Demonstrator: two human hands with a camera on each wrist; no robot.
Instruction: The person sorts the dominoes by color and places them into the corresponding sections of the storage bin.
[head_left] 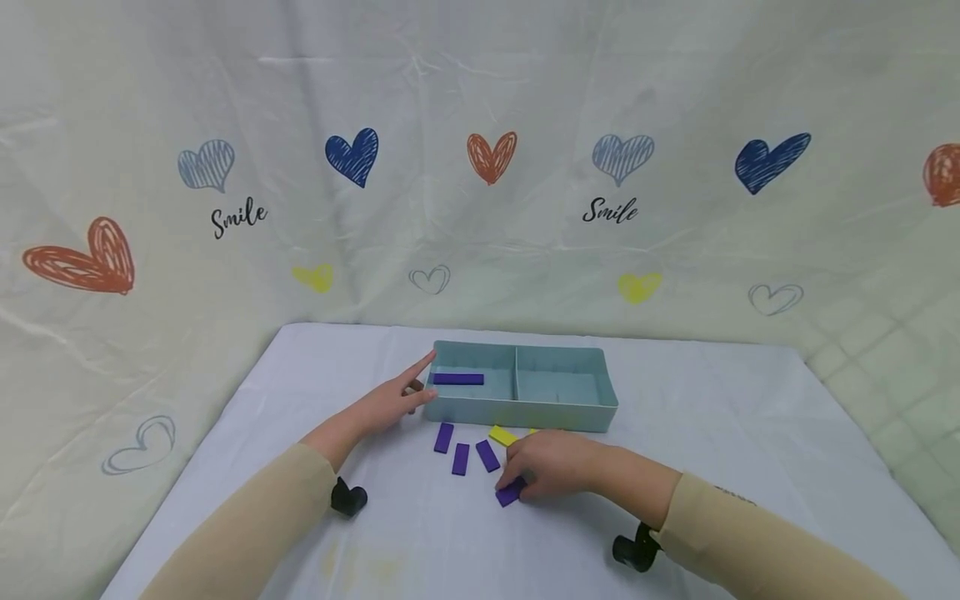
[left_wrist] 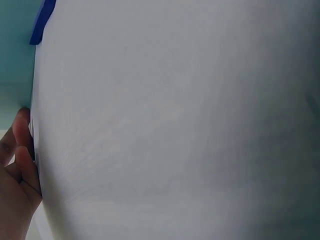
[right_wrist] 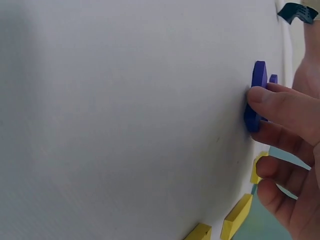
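Observation:
A light-blue box [head_left: 517, 414] with two compartments stands on the table. My left hand [head_left: 384, 406] is at its left end, index finger stretched toward the back corner and thumb at the front corner. A long purple strip [head_left: 459, 379] lies in the left compartment. Below the box, my right hand [head_left: 553, 462] pinches a purple block [right_wrist: 258, 75] between thumb and fingers, at or close to the tabletop. Purple blocks [head_left: 461, 459] lie loose between the hands. A yellow block [head_left: 502, 435] is beside the right hand, which partly hides more yellow blocks [right_wrist: 236, 216].
A white cloth [head_left: 712, 417] covers the table. Behind it hangs a pale backdrop [head_left: 555, 83] printed with hearts and "Smile". Black wrist-worn devices show below both sleeves.

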